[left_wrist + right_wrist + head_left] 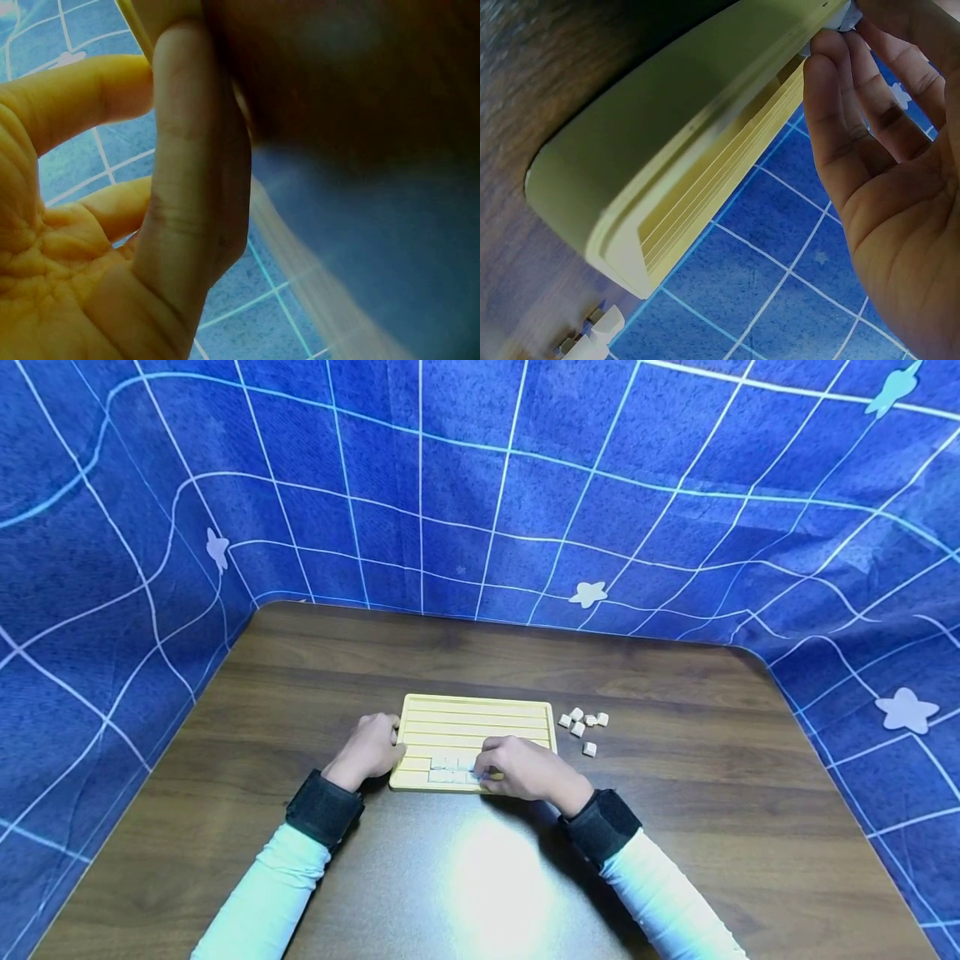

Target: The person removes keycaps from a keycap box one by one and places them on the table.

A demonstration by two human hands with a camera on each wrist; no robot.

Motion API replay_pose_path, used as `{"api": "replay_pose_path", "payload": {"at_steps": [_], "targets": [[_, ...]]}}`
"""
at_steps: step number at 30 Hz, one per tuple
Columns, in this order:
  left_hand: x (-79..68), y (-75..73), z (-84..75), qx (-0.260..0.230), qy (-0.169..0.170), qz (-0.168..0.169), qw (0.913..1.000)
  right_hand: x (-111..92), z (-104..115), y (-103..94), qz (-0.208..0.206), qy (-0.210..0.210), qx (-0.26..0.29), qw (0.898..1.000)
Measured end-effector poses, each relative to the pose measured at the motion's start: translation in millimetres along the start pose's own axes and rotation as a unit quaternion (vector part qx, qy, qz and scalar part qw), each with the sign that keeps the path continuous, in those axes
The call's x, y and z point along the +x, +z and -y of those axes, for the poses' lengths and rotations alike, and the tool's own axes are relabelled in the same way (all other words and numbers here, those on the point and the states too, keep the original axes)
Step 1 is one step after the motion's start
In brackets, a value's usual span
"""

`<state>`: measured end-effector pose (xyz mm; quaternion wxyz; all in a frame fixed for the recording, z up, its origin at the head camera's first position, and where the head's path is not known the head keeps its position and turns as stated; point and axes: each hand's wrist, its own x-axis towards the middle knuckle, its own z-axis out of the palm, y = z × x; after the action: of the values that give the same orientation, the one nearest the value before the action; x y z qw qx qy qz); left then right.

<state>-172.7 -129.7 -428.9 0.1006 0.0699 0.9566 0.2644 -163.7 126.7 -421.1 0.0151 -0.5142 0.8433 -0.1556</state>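
Observation:
A yellow ridged tray (472, 720) lies on the table in the head view. At its left edge is my left hand (367, 747), pinching the rim between thumb and fingers; the left wrist view shows the fingertips against a sliver of yellow. My right hand (525, 768) reaches over the tray's near right part. Its fingertips pinch a small white block (845, 19), mostly covered by the fingers, at the tray's near side. Two short rows of white blocks (448, 777) sit in the nearest grooves, left of the right hand, which hides their right end.
Several loose white blocks (577, 729) lie on the wooden table (675, 760) just right of the tray, one single block (589, 749) nearer. A blue cloth (465, 485) with white grid lines and stars hangs around the table's back and sides.

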Motion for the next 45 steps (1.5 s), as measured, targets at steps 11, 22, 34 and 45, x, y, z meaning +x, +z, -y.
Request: {"api": "replay_pose_path", "payload": {"at_steps": [11, 22, 34, 45], "targets": [[0.5, 0.1, -0.8, 0.009, -0.002, -0.006, 0.9999, 1.4, -1.3, -0.5, 0.000, -0.006, -0.007, 1.000], [-0.3, 2.2, 2.2, 0.014, 0.013, -0.016, 0.9997, 3.4, -2.6, 0.7, -0.014, -0.008, -0.004, 1.000], [1.3, 0.9, 0.9, 0.008, -0.005, -0.002, 1.0000, 0.4, -2.7, 0.2, -0.006, -0.003, -0.004, 1.000], [1.3, 1.0, 0.9, 0.011, 0.004, -0.005, 0.9999, 1.4, -1.2, -2.7, 0.010, -0.017, -0.011, 1.000]]}}
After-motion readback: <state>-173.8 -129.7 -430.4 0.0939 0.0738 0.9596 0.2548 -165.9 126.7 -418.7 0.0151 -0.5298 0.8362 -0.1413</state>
